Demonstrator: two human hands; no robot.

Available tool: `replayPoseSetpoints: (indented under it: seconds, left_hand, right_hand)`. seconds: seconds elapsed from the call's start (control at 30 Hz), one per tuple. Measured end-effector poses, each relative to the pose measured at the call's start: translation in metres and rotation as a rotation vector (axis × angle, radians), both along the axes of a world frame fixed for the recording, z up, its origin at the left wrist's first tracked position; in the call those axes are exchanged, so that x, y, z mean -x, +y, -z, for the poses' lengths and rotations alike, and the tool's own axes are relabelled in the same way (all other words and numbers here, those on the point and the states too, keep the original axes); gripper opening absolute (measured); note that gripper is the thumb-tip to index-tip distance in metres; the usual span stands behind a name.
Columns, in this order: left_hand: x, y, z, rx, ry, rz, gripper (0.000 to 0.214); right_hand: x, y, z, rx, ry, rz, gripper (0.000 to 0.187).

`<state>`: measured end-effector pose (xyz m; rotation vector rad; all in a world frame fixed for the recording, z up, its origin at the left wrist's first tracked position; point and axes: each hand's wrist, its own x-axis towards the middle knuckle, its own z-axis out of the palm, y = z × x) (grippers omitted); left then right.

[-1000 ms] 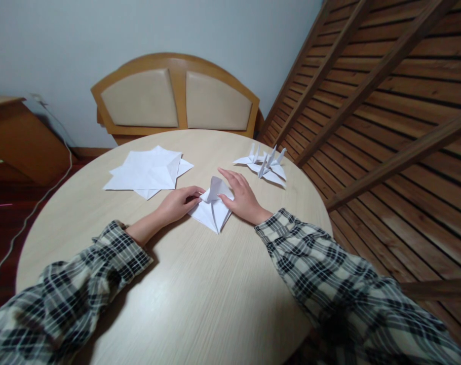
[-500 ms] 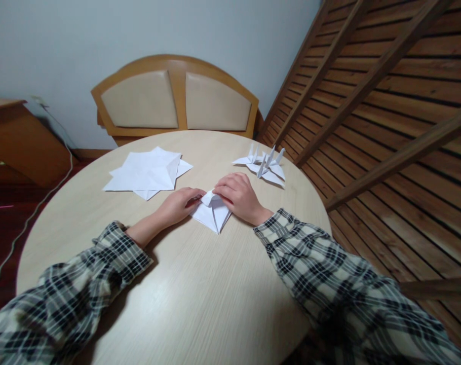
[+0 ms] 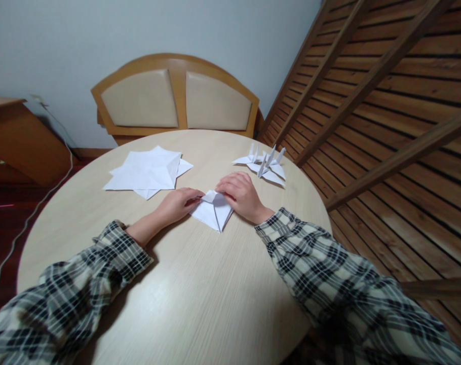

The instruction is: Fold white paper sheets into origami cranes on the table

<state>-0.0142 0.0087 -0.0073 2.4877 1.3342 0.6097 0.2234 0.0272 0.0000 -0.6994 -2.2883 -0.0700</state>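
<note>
A partly folded white paper (image 3: 212,212) lies on the round light-wood table (image 3: 185,284), its point toward me. My left hand (image 3: 177,204) rests on the paper's left edge with fingers curled, pinning it down. My right hand (image 3: 241,195) sits over its upper right part, fingers bent and pressing a raised flap flat. Both forearms in plaid sleeves lie on the tabletop.
A loose stack of white paper sheets (image 3: 149,171) lies at the back left of the table. Finished white paper cranes (image 3: 265,165) stand at the back right. A wooden chair (image 3: 176,99) is behind the table; a slatted wooden frame (image 3: 386,101) leans to the right.
My right hand went from flat and spread beside the upright flap to curled over it, and the flap has been pushed down lower. My left hand has stayed put.
</note>
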Motion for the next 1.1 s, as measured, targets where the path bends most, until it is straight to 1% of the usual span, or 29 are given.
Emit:
replayPoseSetpoints:
  seconds: [0.2,0.33,0.5,0.6,0.73,0.93,1.1]
  left_hand:
    - [0.001,0.001,0.004,0.0,-0.022,0.001,0.021]
    - [0.002,0.002,0.007,0.022,-0.051,-0.002,0.023]
    - [0.001,0.002,0.005,0.061,-0.077,-0.053,0.026]
    - [0.0,0.002,0.004,0.06,-0.076,-0.07,0.026]
    - [-0.001,0.002,0.003,0.058,-0.102,-0.097,0.023]
    - [-0.002,0.002,0.001,0.088,-0.15,-0.118,0.023]
    - [-0.003,0.0,-0.002,0.098,-0.154,-0.126,0.024]
  right_hand:
    - [-0.001,0.001,0.0,0.144,0.19,0.108,0.023]
    - [-0.005,0.006,0.004,0.189,0.273,0.116,0.029]
    - [-0.005,0.007,0.009,0.241,0.27,0.114,0.022]
    - [-0.002,0.006,0.009,0.331,0.286,0.092,0.021]
    - [0.002,0.001,0.009,0.443,0.383,0.058,0.023]
    - [0.005,0.0,0.013,0.508,0.428,0.046,0.024]
    - [0.004,0.006,0.02,0.528,0.382,0.082,0.022]
